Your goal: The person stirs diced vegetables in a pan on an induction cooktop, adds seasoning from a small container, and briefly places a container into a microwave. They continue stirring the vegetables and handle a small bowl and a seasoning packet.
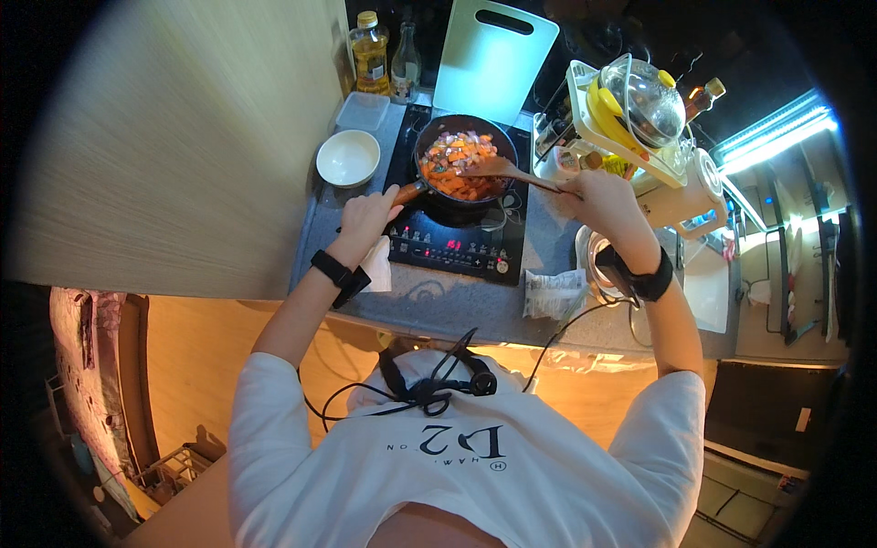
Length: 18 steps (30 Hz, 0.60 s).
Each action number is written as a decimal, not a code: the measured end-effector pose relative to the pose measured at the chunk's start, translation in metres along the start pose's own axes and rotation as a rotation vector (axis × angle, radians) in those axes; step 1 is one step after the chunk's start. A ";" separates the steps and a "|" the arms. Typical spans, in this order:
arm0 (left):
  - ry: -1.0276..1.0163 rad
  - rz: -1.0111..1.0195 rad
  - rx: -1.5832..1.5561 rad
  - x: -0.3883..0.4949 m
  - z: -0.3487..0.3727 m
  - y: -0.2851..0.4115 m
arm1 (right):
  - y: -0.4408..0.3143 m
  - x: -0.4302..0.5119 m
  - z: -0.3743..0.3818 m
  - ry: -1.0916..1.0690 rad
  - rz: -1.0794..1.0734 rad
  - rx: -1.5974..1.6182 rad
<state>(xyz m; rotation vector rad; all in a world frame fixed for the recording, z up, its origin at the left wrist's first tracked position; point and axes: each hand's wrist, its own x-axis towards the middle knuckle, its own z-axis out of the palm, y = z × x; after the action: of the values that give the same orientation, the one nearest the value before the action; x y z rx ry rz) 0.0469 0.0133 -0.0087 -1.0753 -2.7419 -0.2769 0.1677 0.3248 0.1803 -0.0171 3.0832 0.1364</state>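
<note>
My left hand (pixel 368 218) grips the wooden handle (pixel 409 194) of a dark frying pan (pixel 507 146). The pan sits on a black induction cooktop (pixel 445 259) with lit red digits. Chopped orange and pale purplish pieces, seemingly carrot and onion (pixel 452 159), lie in the pan. In my right hand (pixel 603 204) is a wooden spatula (pixel 524 175), its blade resting among the pieces on the pan's right side. A black band with a small device is strapped around each wrist.
Left of the cooktop stand a white bowl (pixel 348 158), a clear plastic container (pixel 363 111), an oil bottle (pixel 371 58) and a glass bottle (pixel 405 67). A cutting board (pixel 495 65) leans behind. On the right are a loaded rack (pixel 582 82), a plastic packet (pixel 553 293) and loose cables (pixel 575 320).
</note>
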 end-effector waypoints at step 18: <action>-0.039 -0.012 -0.007 0.002 -0.005 0.005 | 0.006 0.010 -0.066 -0.428 0.120 0.272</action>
<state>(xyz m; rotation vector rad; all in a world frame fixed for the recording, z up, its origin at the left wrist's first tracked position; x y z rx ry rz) 0.0497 0.0166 -0.0027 -1.0779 -2.7846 -0.2708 0.1537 0.3249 0.2457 0.1831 2.6468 -0.2440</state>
